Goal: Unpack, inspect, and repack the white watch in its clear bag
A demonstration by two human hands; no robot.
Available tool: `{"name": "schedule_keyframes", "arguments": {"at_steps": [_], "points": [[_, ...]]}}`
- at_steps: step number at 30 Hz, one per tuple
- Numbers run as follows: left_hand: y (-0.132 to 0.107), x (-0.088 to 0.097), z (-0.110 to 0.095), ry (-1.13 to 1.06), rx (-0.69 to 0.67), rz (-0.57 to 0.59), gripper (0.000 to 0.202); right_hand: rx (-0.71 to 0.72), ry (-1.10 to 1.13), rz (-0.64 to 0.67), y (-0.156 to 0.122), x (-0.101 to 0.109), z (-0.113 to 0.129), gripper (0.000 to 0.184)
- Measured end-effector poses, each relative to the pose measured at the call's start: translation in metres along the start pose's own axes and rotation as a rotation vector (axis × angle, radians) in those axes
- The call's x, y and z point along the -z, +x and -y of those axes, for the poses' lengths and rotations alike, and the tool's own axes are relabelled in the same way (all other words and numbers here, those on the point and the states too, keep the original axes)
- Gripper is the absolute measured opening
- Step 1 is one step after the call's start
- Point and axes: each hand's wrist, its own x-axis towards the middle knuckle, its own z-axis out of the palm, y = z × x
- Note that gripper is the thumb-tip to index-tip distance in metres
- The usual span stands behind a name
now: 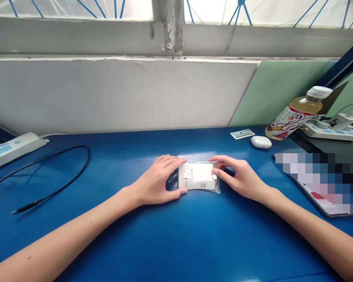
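Note:
A clear plastic packet [195, 176] with a white printed label inside lies flat on the blue table [176, 243]. Text, a barcode and a small square code show on the label. My left hand [155, 180] grips the packet's left end, thumb on the near edge and fingers on the far edge. At the right end, my right hand [238, 176] pinches the plastic between thumb and forefinger. The packet's right far corner is partly hidden by these fingers. Whatever else the packet contains cannot be made out.
A black cable [61, 188] and a white power strip [14, 149] lie on the left. To the right are a card [242, 134], a white earbud case [261, 141], a drink bottle [297, 113], a partly blurred phone-like device [317, 192] and another power strip [335, 132].

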Motion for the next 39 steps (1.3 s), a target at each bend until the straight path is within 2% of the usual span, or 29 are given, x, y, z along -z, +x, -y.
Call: {"name": "schedule_keyframes", "arguments": {"at_steps": [3, 6, 10, 12, 20, 27, 30, 33, 39], "points": [[0.001, 0.0, 0.0, 0.009, -0.002, 0.015, 0.069, 0.095, -0.179, 0.031, -0.002, 0.002, -0.003, 0.034], [0.002, -0.001, 0.0, 0.029, 0.016, 0.018, 0.069, 0.179, -0.277, 0.151, -0.003, 0.007, -0.004, 0.05], [0.002, 0.0, -0.001, 0.038, 0.013, 0.019, 0.065, 0.195, -0.349, 0.272, -0.004, 0.012, -0.005, 0.078], [0.003, 0.0, -0.002, 0.039, 0.0, 0.02, 0.062, 0.187, -0.386, 0.299, -0.005, 0.012, -0.005, 0.085], [0.003, 0.002, -0.002, 0.039, -0.018, 0.043, 0.059, 0.158, -0.495, 0.397, -0.007, 0.014, -0.002, 0.082], [0.0, 0.002, -0.002, 0.06, 0.028, 0.058, 0.063, 0.225, -0.471, 0.335, -0.006, 0.013, 0.002, 0.08], [-0.001, 0.002, -0.002, 0.075, 0.034, 0.077, 0.07, 0.232, -0.459, 0.321, -0.006, 0.012, 0.003, 0.079], [-0.001, 0.002, -0.001, 0.08, 0.022, 0.093, 0.068, 0.216, -0.439, 0.295, -0.006, 0.01, 0.003, 0.077], [0.0, 0.002, 0.0, 0.087, 0.016, 0.094, 0.069, 0.16, -0.361, 0.154, -0.006, -0.005, 0.008, 0.062]]}}
